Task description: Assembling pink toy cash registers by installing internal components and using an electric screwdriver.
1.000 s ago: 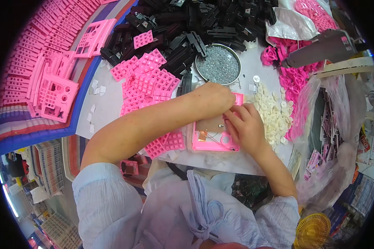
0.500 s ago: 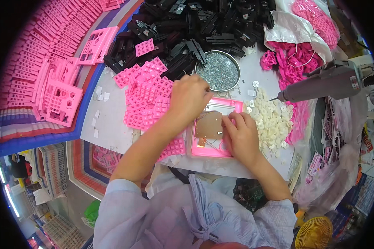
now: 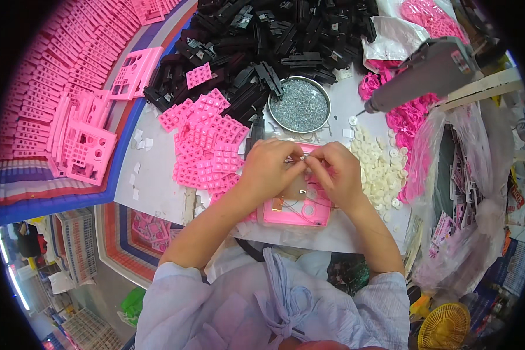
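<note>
In front of me lies a pink plastic casing (image 3: 296, 218), with a brown circuit board (image 3: 292, 191) and thin loose wires inside it. My left hand (image 3: 269, 170) is over the casing's left side, thumb and forefinger pinched together. My right hand (image 3: 339, 175) covers its right side, and its fingertips meet the left ones above the upper part of the casing. Something small and pale shows between the fingertips, too small to name. The hands hide most of the casing's upper half. A black plastic part (image 3: 255, 133) stands just beyond my left hand.
Pink button pads (image 3: 207, 140) lie at left, white discs (image 3: 381, 166) at right. Beyond are a round tin of screws (image 3: 299, 104) and piled black mechanisms (image 3: 274, 35). A power screwdriver (image 3: 420, 76) hangs at right; pink casings (image 3: 90, 149) fill the left side.
My left hand has come down and toward the right hand, whose fingers have moved up and inward; both now pinch together over the casing. The black part has appeared beside my left hand.
</note>
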`<control>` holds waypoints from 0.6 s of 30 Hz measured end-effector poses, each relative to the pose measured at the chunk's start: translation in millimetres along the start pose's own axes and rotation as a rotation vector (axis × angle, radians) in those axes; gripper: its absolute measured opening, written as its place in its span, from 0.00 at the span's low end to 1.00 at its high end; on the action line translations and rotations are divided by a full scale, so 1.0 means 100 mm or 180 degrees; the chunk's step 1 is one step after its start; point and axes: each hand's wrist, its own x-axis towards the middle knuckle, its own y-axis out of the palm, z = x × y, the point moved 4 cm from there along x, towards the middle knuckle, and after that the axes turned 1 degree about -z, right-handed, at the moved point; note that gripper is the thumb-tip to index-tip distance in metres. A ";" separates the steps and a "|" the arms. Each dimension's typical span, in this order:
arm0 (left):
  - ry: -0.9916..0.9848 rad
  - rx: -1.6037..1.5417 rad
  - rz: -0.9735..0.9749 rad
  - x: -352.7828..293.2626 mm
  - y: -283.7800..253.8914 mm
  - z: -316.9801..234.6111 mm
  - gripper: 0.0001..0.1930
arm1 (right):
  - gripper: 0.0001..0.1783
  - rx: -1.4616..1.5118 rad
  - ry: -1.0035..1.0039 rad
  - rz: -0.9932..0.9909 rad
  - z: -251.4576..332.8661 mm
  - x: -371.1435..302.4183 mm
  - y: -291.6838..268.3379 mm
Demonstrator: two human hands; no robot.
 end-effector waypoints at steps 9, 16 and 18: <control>0.0799 0.0329 -0.0209 -0.07 -0.04 0.01 0.06 | 0.21 -0.0213 -0.0472 0.0111 0.08 -0.20 -0.04; 0.1005 0.0385 0.0048 -0.13 -0.05 -0.04 0.05 | 0.23 -0.0536 -0.0459 0.0382 0.03 -0.13 -0.24; 0.0979 0.0407 0.0125 -0.15 -0.07 -0.02 0.07 | 0.21 -0.0810 -0.0366 0.0132 -0.23 -0.04 -0.43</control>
